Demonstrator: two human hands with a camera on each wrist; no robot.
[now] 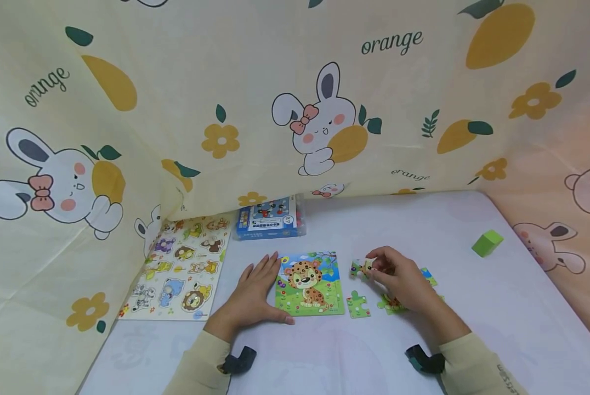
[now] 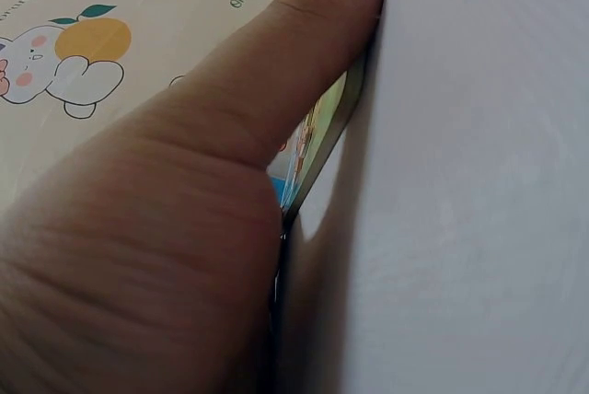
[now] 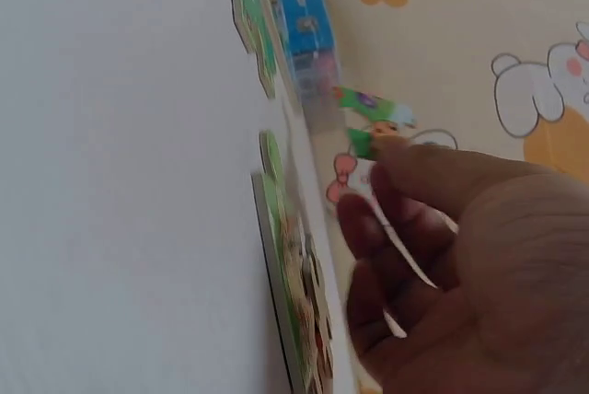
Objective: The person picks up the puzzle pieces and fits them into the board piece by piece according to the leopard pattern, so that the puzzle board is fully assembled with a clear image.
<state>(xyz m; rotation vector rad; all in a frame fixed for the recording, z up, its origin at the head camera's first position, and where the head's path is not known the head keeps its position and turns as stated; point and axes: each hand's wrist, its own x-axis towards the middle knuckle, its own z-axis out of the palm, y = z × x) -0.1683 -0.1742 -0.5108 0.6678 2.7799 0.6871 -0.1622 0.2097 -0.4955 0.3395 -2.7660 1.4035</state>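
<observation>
A square leopard picture board (image 1: pixel 310 285) lies on the white table. My left hand (image 1: pixel 257 293) rests along its left side, fingers straight, with the thumb near the lower edge. Between thumb and fingertips my right hand (image 1: pixel 398 277) pinches a jigsaw piece (image 1: pixel 358 267), held up to the right of the board; the right wrist view shows this piece (image 3: pixel 373 122) off the table. Below it lies a green puzzle piece (image 1: pixel 358 304). More leopard pieces (image 1: pixel 392 304) lie under the right hand, partly hidden by it, and another piece (image 1: pixel 429 276) shows beyond the knuckles.
An animal sticker-like board (image 1: pixel 179 269) lies at the left. Behind the leopard board stands a blue box (image 1: pixel 269 219) with a clear cover. A green block (image 1: pixel 487 243) sits at the far right. Patterned cloth (image 1: pixel 216 82) hangs around the back and sides.
</observation>
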